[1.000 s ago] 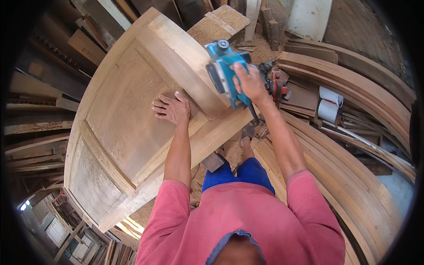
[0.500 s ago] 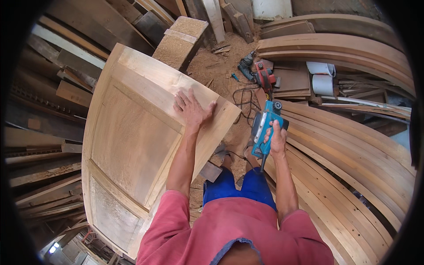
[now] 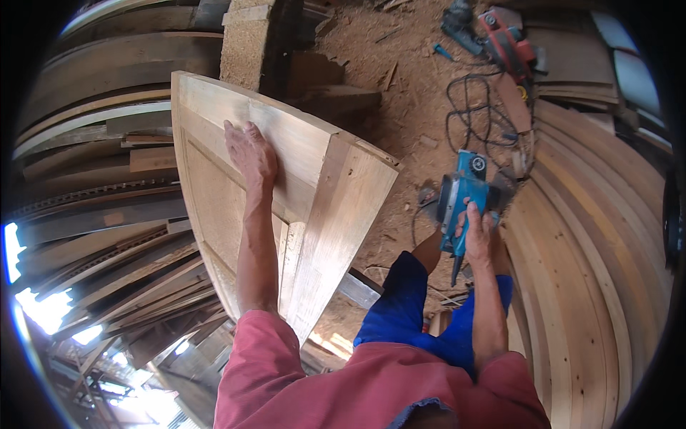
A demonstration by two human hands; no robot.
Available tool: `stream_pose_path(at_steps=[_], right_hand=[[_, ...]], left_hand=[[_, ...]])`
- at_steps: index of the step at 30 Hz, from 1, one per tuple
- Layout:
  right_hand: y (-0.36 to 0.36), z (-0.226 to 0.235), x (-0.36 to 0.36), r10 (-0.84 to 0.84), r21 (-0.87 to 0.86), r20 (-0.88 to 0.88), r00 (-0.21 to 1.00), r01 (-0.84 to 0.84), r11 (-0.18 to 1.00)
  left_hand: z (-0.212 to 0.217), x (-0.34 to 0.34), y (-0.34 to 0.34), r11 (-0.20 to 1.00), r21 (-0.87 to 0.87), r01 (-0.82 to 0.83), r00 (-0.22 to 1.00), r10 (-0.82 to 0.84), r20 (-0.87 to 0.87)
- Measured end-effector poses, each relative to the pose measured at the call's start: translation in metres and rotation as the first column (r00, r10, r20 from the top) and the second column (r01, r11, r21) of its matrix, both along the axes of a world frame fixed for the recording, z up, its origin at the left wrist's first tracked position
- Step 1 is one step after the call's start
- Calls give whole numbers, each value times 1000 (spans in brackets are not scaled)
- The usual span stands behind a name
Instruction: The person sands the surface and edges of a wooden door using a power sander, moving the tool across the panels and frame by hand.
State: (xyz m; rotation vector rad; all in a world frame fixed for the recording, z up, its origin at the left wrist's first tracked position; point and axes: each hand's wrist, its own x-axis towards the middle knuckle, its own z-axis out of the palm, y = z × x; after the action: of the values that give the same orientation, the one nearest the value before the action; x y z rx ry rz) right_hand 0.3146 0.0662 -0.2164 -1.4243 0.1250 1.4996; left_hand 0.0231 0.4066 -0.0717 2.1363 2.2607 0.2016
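Observation:
A large wooden door panel point(image 3: 339, 214) lies to my left, with raised frame pieces and recessed fields. My left hand point(image 3: 251, 154) rests on the face of its far end, fingers stretched out, holding nothing. In my right hand point(image 3: 480, 232) is a blue electric hand planer point(image 3: 468, 189), gripped by its handle. The planer hangs in the air to the right of the panel, apart from it and above the floor, its cord trailing down toward me.
Curved planks point(image 3: 572, 264) are stacked along the right. A red power tool point(image 3: 509, 46) and a dark drill point(image 3: 461, 27) lie at the far right by a tangled black cord point(image 3: 468, 107). Stacked boards point(image 3: 107, 186) fill the left. A wooden beam point(image 3: 246, 53) stands beyond the panel; sawdust covers the floor point(image 3: 364, 43).
The view has swung, and the panel looks steeper and closer. My left hand has slid farther left across the panel's far end. The planer stays in my right hand, farther from the panel's corner.

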Motion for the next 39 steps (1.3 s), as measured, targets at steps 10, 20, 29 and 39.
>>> stream_pose_path(at_steps=[10, 20, 29, 39], right_hand=[[-29, -78, 3, 239, 25, 59, 969, -241, 970], [-42, -91, 8, 363, -88, 105, 926, -355, 931], [-38, -97, 10, 347, -153, 88, 934, -331, 931], [-37, -105, 4, 308, -99, 140, 941, -296, 950]], left_hand=[[1, 3, 5, 993, -122, 4, 776, 74, 626], [29, -22, 21, 938, -326, 122, 702, 150, 696], [32, -31, 24, 932, -338, 128, 736, 140, 663], [18, -28, 11, 972, -232, 46, 757, 117, 643]])
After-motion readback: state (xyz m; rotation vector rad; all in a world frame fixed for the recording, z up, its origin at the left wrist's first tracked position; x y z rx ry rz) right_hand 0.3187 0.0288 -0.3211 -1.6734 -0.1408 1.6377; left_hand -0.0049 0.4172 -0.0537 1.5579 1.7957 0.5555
